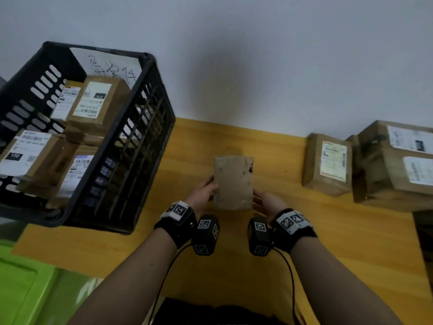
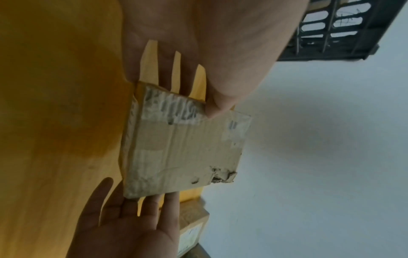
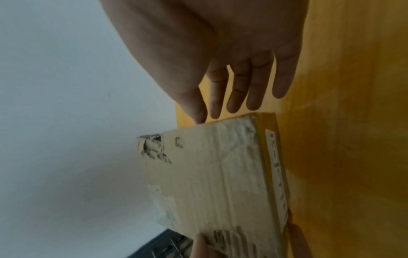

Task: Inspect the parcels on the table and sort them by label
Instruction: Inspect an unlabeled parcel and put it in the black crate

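Above the middle of the wooden table (image 1: pixel 234 266), the left hand (image 1: pixel 202 194) pinched one small cardboard parcel (image 1: pixel 233 182), its thumb (image 2: pixel 217 106) pressed on the taped upper face and its fingers reaching beneath the near edge. The right hand (image 1: pixel 267 202) stood at the opposite edge with fingers (image 3: pixel 236 99) straight and slightly spread, their tips at or just short of the cardboard; whether they bore on it could not be told. The parcel was held clear of the tabletop between the two hands, its plain face upward, one far corner torn and a strip of printed tape along its side. To the left stood one black plastic crate (image 1: pixel 131 146) holding at least four labelled parcels, with a sheet of handwritten paper (image 1: pixel 112 66) against its back wall. To the right, near the wall, one labelled parcel (image 1: pixel 328 164) lay alone on the table, and just beside it a stack of at least two larger labelled parcels (image 1: pixel 398 167).
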